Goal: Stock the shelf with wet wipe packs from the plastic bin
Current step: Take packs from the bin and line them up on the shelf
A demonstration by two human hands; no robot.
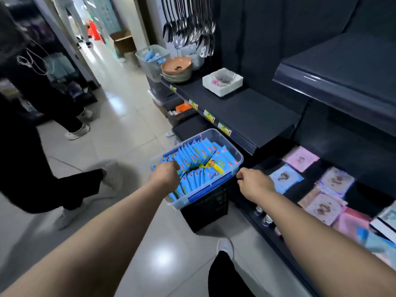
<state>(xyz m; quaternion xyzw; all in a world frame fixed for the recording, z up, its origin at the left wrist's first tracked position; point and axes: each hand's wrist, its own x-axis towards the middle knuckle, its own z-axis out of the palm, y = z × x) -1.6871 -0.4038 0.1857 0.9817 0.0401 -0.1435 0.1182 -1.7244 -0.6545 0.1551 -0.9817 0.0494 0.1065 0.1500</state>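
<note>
1. packs first: blue wet wipe packs (199, 159) stand on edge in tight rows inside the clear plastic bin (240, 156), which sits on a black crate (205, 211) just beside the shelf (252, 112).
2. left hand (166, 173) is at the bin's left rim with its fingers curled down among the packs. we cannot tell whether it grips a pack or the rim.
3. right hand (256, 185) is a curled fist near the bin's right corner, and we see nothing in it.
4. we judge these to be soft film pouches: light one by one, heavier by the handful, slick and squashy, not fragile.
5. best hold, we reckon: pinch a few neighbours across their flat faces near the top edges and lift straight up. the tight rows will likely drag.
6. the dark board has bare space to take them.
</note>
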